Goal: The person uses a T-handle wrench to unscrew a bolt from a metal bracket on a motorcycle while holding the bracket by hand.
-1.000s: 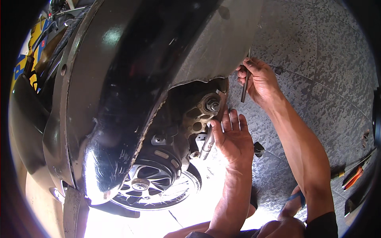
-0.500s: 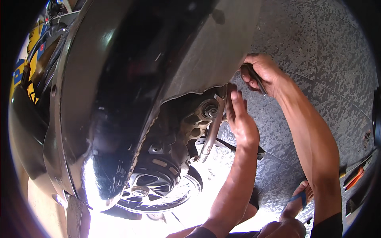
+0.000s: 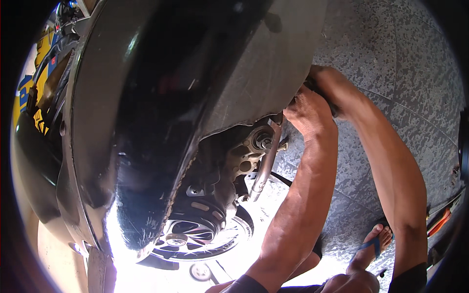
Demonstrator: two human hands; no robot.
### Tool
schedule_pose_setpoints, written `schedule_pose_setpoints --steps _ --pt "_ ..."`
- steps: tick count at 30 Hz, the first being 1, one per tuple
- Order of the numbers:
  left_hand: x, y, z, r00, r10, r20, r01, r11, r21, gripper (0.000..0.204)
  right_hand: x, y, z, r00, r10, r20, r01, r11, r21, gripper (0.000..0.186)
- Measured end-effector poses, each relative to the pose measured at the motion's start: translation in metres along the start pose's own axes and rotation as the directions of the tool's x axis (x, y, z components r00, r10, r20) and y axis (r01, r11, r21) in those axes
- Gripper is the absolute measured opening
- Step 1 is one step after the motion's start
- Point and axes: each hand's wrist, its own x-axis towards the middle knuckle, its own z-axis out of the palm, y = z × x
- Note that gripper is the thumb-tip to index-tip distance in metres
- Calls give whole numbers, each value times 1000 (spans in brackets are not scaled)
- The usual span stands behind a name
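Observation:
The dark, glossy body of a motorbike (image 3: 161,97) fills the left and middle, with a ragged lower edge on its grey skirt. My left hand (image 3: 310,110) reaches under that edge, beside the upper end of a metal tube (image 3: 266,168); its fingertips are hidden. Just beyond it, my right hand (image 3: 328,78) is bent round a dark rod-like tool (image 3: 318,91), mostly covered by my left hand and wrist. Whatever the two hands touch behind the skirt cannot be seen. Below the body show a metal bracket with a bolt (image 3: 261,141) and a wheel (image 3: 195,244).
Grey mottled floor tiles (image 3: 361,39) lie to the right. Orange-handled tools (image 3: 441,220) rest at the right rim. A foot in a blue-strapped sandal (image 3: 369,246) is at the lower right. Bright light glares around the wheel.
My left hand has moved up and away from the metal tube to join my right hand at the skirt's edge. The right hand's fingers and most of the dark tool are now hidden.

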Motion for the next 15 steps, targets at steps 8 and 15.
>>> schedule_pose_setpoints --steps 8,15 --pt "-14 22 -3 999 -11 43 15 995 -103 35 8 56 -26 610 -774 167 740 483 -468 31" --pt "1 24 -14 918 -105 384 62 990 124 29 27 41 -24 845 -535 6 518 815 -259 38"
